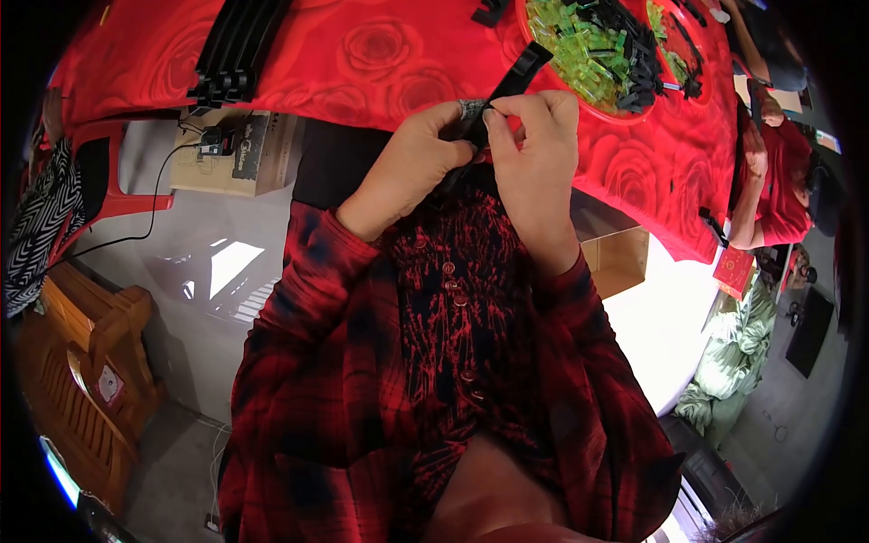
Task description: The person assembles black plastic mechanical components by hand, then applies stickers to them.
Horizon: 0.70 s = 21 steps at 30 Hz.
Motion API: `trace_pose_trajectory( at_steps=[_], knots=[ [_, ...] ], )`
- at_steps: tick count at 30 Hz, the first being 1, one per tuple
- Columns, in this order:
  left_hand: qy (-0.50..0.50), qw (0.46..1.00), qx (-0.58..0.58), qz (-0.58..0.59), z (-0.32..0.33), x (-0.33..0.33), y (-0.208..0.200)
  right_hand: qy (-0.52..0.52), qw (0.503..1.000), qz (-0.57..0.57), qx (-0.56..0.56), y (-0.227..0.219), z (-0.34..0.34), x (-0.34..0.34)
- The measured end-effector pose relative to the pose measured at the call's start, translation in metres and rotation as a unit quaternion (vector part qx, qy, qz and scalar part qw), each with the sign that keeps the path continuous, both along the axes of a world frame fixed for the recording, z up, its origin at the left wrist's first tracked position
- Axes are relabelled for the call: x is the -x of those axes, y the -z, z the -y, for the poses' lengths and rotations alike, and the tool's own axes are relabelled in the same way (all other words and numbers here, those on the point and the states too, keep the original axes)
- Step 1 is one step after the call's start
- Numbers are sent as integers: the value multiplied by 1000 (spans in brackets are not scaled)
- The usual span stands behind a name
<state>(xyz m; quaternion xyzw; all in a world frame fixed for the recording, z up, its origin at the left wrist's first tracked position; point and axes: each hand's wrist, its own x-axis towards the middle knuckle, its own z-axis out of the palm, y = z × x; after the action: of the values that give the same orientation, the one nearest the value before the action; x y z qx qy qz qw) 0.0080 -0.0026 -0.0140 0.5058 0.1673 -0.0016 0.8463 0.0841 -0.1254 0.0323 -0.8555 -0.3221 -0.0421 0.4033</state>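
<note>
A long black plastic strip (522, 74) slants up and to the right in front of my body, its far end over the red tablecloth. My left hand (405, 165) is closed around its lower part. From the other side, my right hand (540, 158) pinches at the strip's edge with thumb and forefinger. Whether a small piece sits between those fingertips is hidden. A grey patterned band shows at my left forefinger. Just beyond my right hand lies a round tray (625, 119) heaped with small yellow-green pieces (572, 56) and black pieces (634, 68).
Several long black strips (237, 54) lie side by side on the rose-patterned red tablecloth (380, 45). A cardboard box (213, 167) with a small cabled device stands below the table's edge. Other people work at the right, one in a red top (786, 185). A wooden chair (90, 371) is at the left.
</note>
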Motion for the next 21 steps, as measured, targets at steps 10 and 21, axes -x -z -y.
trace_pose_trajectory(
  at_steps=[10,21],
  knots=[
    [30,996,86,12,-3,2,-11,5,998,-64,-27,-14,1,-5],
    [25,993,100,64,-9,4,-22,-133,983,-78,-102,-27,20,-7]
  ],
)
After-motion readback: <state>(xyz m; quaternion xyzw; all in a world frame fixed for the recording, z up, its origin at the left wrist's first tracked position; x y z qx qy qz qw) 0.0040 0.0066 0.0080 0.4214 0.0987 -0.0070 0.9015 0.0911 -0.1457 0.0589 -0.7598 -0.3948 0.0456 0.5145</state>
